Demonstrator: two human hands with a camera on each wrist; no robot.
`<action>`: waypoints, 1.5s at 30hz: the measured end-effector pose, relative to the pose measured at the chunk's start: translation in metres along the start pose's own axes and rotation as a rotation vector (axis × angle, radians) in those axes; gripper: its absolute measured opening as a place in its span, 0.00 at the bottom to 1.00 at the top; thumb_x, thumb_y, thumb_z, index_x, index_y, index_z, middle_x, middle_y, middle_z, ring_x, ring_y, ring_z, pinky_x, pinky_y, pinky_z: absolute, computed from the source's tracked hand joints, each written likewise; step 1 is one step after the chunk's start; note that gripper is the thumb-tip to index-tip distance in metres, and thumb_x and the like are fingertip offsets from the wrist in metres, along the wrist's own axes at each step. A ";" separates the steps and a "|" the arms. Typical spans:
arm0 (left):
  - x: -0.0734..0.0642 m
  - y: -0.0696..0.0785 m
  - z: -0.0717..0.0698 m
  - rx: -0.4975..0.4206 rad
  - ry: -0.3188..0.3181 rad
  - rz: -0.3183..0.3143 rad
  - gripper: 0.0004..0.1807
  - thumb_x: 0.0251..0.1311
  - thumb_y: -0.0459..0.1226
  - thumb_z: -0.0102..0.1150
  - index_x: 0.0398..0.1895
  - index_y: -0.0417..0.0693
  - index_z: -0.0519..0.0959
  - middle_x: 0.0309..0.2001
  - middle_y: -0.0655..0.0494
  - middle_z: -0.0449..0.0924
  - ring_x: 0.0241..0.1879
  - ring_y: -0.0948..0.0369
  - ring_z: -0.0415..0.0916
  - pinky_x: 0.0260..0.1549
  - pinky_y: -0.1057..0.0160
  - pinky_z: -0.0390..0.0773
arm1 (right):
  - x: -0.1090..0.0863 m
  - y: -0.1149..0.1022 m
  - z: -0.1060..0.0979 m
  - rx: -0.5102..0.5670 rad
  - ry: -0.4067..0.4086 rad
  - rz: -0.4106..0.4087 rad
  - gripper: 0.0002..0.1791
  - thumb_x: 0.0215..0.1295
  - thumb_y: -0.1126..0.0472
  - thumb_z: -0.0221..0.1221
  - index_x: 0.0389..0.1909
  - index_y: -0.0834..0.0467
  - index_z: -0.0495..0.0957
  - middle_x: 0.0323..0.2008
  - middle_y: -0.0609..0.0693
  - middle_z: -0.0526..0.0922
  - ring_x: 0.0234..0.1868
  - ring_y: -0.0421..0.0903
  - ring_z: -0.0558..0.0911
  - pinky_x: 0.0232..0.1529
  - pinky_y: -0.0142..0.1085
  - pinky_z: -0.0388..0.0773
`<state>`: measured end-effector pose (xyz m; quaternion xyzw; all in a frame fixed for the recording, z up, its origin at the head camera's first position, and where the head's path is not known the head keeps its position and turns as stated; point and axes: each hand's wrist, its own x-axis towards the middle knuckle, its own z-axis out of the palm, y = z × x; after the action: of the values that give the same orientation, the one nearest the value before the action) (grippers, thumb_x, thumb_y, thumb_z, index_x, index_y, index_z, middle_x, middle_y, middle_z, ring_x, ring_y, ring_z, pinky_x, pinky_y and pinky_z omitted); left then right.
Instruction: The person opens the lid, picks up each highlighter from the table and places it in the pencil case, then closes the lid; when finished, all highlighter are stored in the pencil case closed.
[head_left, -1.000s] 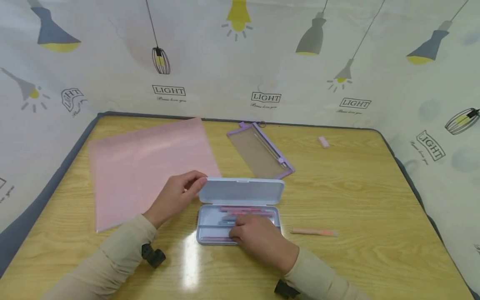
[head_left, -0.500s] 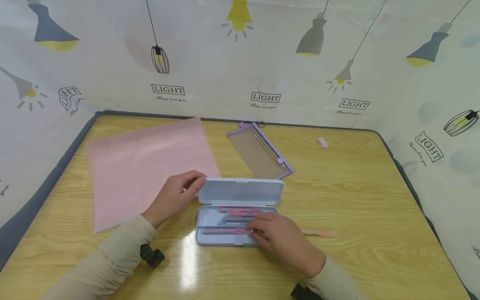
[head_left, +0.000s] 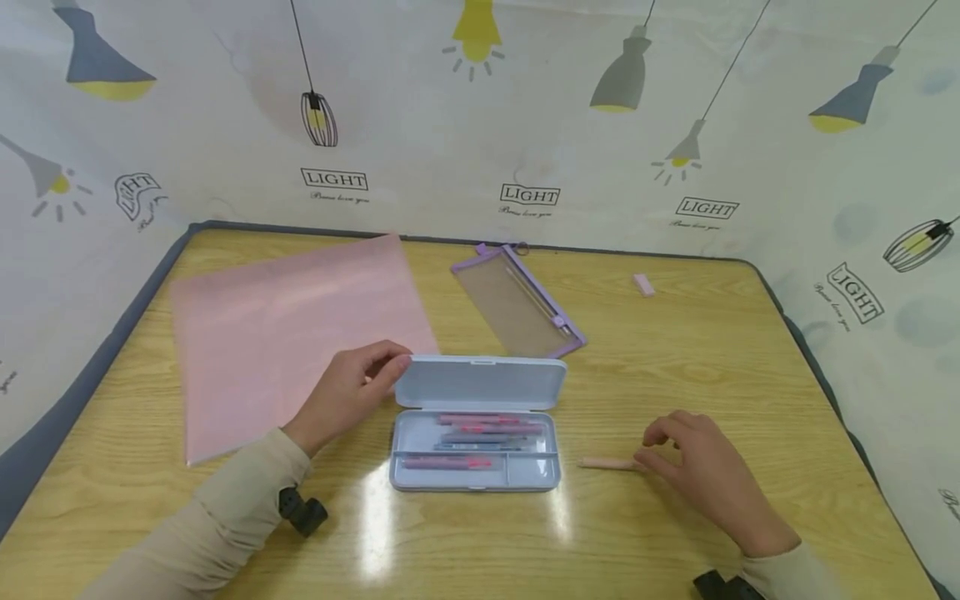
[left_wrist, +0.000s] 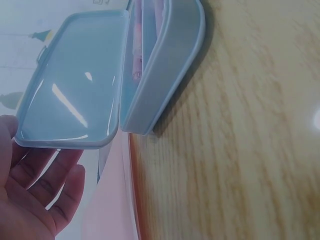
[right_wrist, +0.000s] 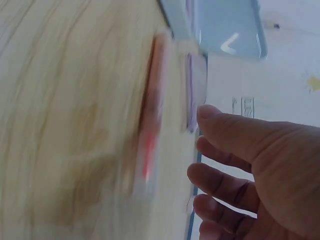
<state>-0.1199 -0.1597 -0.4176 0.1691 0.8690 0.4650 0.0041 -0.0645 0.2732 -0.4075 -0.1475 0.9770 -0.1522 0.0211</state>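
A pale blue pencil case (head_left: 475, 489) lies on the table with its lid (head_left: 480, 383) raised. My left hand (head_left: 356, 387) holds the lid's left corner, thumb in front and other fingers behind, as the left wrist view shows. Several pink and blue pens (head_left: 491, 427) lie in the case's back compartment; a pinkish-purple pen (head_left: 450, 462) is in the front one. To the right of the case, an orange pen (head_left: 606, 463) lies on the table. Over its right end hovers my right hand (head_left: 708, 479), thumb and fingers parted, the pen (right_wrist: 152, 100) apart from them in the right wrist view.
A large pink sheet (head_left: 300, 333) lies at the left, partly behind my left hand. Behind the case is a see-through pouch with a purple zip edge (head_left: 517, 304). A small pink eraser (head_left: 643, 285) sits at the back right.
My right hand has left the pencil case and moved right to the orange pen; the pinkish-purple pen now lies in the front compartment. My left hand has stayed on the lid.
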 end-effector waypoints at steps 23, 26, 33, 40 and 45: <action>0.000 0.001 0.001 0.031 0.004 0.003 0.14 0.74 0.47 0.49 0.49 0.53 0.82 0.39 0.59 0.85 0.33 0.60 0.79 0.31 0.64 0.77 | -0.008 0.026 0.008 0.019 -0.040 0.017 0.05 0.56 0.55 0.71 0.30 0.44 0.83 0.28 0.37 0.78 0.31 0.37 0.72 0.34 0.35 0.68; 0.000 0.001 0.001 0.036 0.003 0.002 0.15 0.74 0.48 0.49 0.49 0.53 0.82 0.40 0.59 0.85 0.34 0.61 0.79 0.32 0.63 0.78 | -0.008 0.026 0.008 0.009 -0.043 0.000 0.04 0.56 0.56 0.70 0.30 0.44 0.84 0.28 0.37 0.77 0.31 0.37 0.72 0.34 0.35 0.68; -0.002 0.001 0.001 0.028 -0.007 -0.032 0.16 0.74 0.50 0.47 0.50 0.56 0.81 0.42 0.62 0.84 0.35 0.63 0.79 0.34 0.61 0.78 | -0.007 0.022 0.007 -0.038 -0.059 -0.036 0.05 0.55 0.57 0.71 0.29 0.44 0.85 0.28 0.37 0.77 0.31 0.37 0.74 0.35 0.37 0.71; -0.001 0.003 0.000 0.016 -0.025 -0.025 0.16 0.74 0.51 0.46 0.50 0.57 0.81 0.40 0.62 0.83 0.33 0.59 0.79 0.33 0.61 0.78 | -0.005 -0.001 -0.005 0.026 -0.132 -0.020 0.03 0.60 0.53 0.67 0.30 0.45 0.84 0.30 0.34 0.83 0.30 0.33 0.79 0.32 0.33 0.76; -0.002 0.003 -0.001 0.009 -0.027 -0.020 0.16 0.75 0.51 0.46 0.50 0.56 0.81 0.39 0.62 0.83 0.33 0.58 0.80 0.32 0.62 0.78 | 0.003 -0.035 -0.010 0.042 -0.074 -0.118 0.03 0.60 0.54 0.67 0.30 0.44 0.83 0.28 0.32 0.82 0.29 0.29 0.78 0.30 0.29 0.76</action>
<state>-0.1176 -0.1596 -0.4147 0.1667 0.8727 0.4585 0.0198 -0.0584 0.2430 -0.3877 -0.2102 0.9618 -0.1678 0.0514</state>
